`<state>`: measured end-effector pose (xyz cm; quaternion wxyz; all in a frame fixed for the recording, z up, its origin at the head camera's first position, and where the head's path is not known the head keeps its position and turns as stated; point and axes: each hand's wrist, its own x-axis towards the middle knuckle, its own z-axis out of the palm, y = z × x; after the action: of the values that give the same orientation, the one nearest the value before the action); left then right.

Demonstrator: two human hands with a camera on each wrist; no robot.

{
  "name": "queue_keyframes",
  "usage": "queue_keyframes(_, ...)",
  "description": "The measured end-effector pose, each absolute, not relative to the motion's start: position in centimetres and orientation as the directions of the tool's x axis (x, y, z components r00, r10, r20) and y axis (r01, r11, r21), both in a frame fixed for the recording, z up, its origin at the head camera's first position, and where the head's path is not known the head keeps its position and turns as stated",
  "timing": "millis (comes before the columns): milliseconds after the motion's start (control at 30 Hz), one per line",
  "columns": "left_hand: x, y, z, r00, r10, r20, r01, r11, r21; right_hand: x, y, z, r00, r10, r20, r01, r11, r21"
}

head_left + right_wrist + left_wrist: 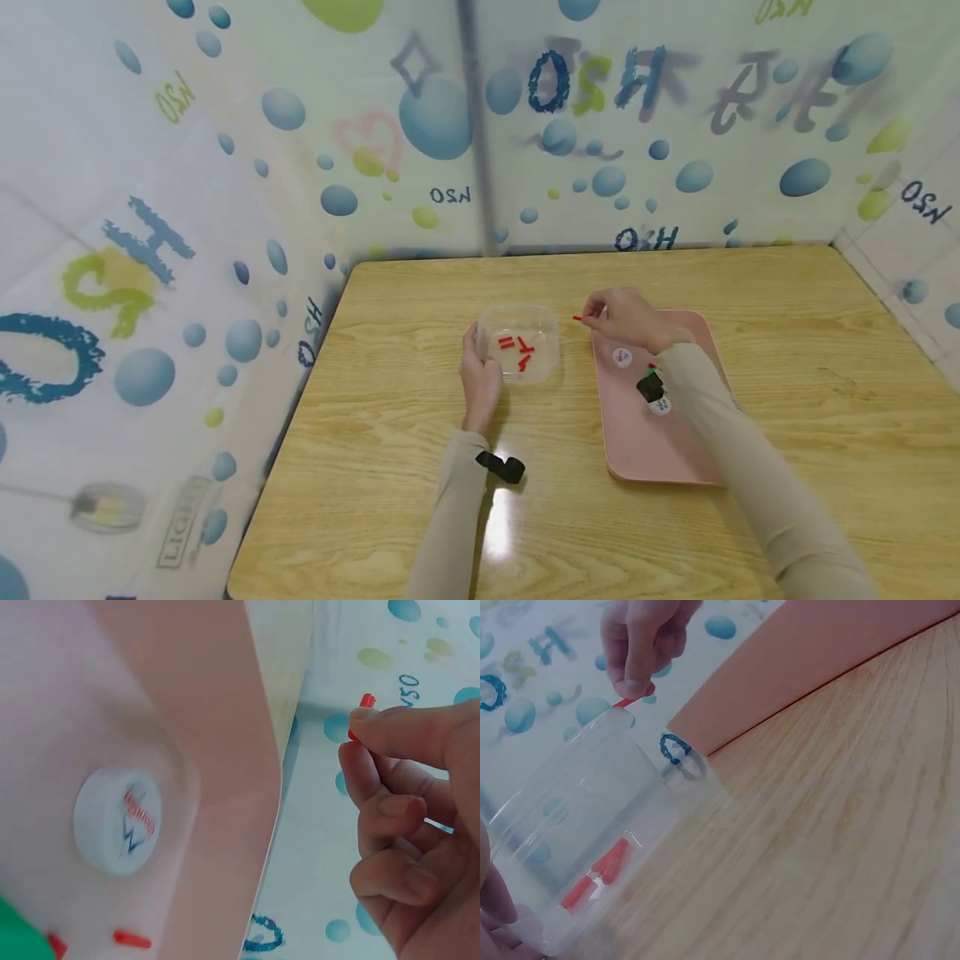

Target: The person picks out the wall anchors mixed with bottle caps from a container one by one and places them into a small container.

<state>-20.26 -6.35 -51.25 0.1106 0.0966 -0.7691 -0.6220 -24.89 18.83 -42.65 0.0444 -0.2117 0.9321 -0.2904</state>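
My left hand holds a clear plastic container by its left side, the thumb at the near corner. Several short red sticks lie scattered on the container's bottom; some show through its wall in the left wrist view. My right hand is over the far left corner of a pink tray. Between thumb and index finger it pinches one short red stick, which points toward the container. The remaining fingers of that hand are curled in the right wrist view.
In the tray lie a white round cap with markings, a second white disc and a loose red piece. A green object shows only in part. The wooden table meets a patterned curtain behind.
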Motion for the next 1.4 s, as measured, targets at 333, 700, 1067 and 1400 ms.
queue_keyframes(333,-20.1,-6.1,-51.0,-0.955,-0.295,0.038,-0.026,0.211,0.977,-25.2,16.6,-42.6,-0.893,-0.450,0.030,-0.388,0.732,-0.560)
queue_keyframes(700,-20.2,-6.2,-50.9,-0.955,-0.296,0.031,-0.031,0.202,0.979,-25.4,15.0,-42.4,-0.875,-0.480,0.060,-0.437,0.732,-0.523)
queue_keyframes(1067,-20.2,-6.4,-50.9,-0.953,-0.300,0.042,-0.022,0.206,0.978,-25.7,13.4,-42.6,-0.869,-0.490,0.067,-0.448,0.722,-0.528)
queue_keyframes(1400,-20.1,-6.5,-51.0,-0.961,-0.273,0.038,-0.020,0.206,0.978,-25.7,12.1,-42.5,-0.855,-0.514,0.066,-0.459,0.691,-0.559)
